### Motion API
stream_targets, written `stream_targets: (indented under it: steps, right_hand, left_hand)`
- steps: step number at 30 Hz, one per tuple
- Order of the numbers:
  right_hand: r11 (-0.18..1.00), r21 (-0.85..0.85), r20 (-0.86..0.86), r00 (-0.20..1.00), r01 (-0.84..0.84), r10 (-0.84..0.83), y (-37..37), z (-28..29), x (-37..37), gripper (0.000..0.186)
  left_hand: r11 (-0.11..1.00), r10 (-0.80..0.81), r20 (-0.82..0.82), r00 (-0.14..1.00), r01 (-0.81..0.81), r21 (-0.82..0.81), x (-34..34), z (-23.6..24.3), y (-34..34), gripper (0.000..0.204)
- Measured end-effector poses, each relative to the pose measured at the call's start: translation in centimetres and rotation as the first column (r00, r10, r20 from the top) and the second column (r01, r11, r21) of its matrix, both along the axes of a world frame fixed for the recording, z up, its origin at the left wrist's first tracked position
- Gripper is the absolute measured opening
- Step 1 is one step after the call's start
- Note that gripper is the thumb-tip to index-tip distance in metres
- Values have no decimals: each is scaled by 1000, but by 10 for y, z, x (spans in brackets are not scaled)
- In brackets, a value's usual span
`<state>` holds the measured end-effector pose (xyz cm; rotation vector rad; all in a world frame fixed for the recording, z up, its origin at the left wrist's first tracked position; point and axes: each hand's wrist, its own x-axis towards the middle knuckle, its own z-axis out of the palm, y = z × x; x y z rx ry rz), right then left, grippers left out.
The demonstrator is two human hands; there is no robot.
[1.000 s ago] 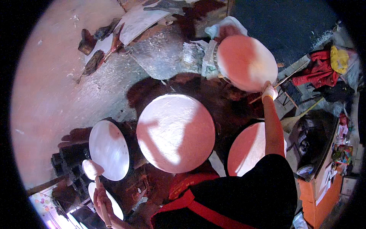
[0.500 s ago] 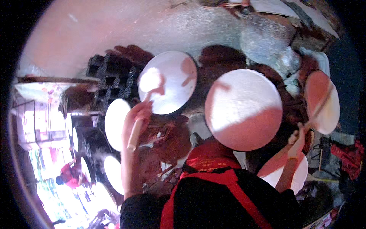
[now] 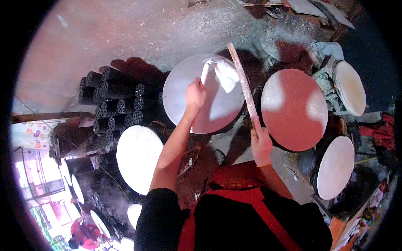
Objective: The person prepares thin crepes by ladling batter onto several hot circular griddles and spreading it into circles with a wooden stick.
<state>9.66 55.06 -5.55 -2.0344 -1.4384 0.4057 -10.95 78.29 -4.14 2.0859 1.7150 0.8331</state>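
My left hand [image 3: 195, 97] is closed around the handle of a stick with a white, cloth-like bundle [image 3: 226, 76] at its end. That bundle hangs over the right part of a grey, round griddle [image 3: 182, 94]; whether it touches the surface I cannot tell. My right hand [image 3: 261, 144] grips the lower end of a long, flat wooden stick [image 3: 243, 81]. The stick points up and slightly left, crossing the griddle's right edge. Just right of it lies a round, whitish disc-shaped surface [image 3: 294, 117], mostly in reddish shadow.
Black honeycomb coal briquettes [image 3: 115, 90] are stacked left of the griddle. More pale round surfaces stand at the left [image 3: 140, 159], far right [image 3: 349, 88] and lower right [image 3: 336, 167]. Another person in red [image 3: 86, 234] bends at the lower left. Red cloth [image 3: 381, 131] lies at the right edge.
My right hand has swung from the far right to the middle with the flat stick. My left hand has moved right, carrying the white bundle across the griddle. The view has shifted too.
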Motion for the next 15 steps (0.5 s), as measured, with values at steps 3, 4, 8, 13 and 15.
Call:
stream_targets:
  steps: [3,4,8,13,15]
  right_hand:
    - [990,-124,25,998,68,-66,3,1,-39,56]
    - [984,-162,33,997,72,-68,6,3,-51,57]
    - [995,68,-340,940,71,-44,53,-17,-84,46]
    - [991,-134,-884,451,12,-125,107,19,-102,41]
    - [989,-147,-981,126,1,-146,98,27,-96,40]
  left_hand:
    - [997,41,64,997,-45,60,-19,18,-7,14]
    - [992,49,76,996,-57,114,-28,25,-10,15]
    - [964,56,11,998,-57,259,-61,64,-23,18]
    - [983,159,283,946,-180,48,-103,82,-59,13]
    - [957,276,477,834,-191,-220,-127,70,-87,12]
